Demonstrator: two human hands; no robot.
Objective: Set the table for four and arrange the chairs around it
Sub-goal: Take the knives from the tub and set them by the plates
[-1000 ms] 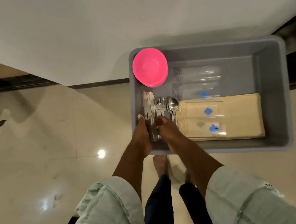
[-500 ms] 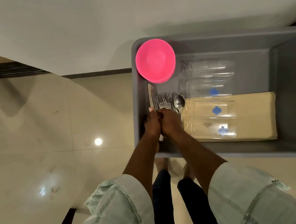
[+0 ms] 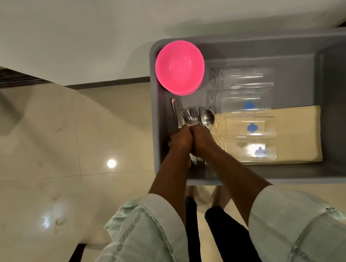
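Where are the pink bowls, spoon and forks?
pink bowls point(image 3: 179, 67), head view, inside of the top bowl.
spoon point(image 3: 207, 117), head view, its bowl.
forks point(image 3: 190, 114), head view, the tines.

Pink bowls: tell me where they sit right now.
In the head view, the pink bowls sit stacked in the far left corner of the grey bin, just beyond the cutlery and left of the clear glasses.

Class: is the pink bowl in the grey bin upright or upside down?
Upright. The pink bowl shows its hollow inside and rim, facing up, in the grey bin's far left corner.
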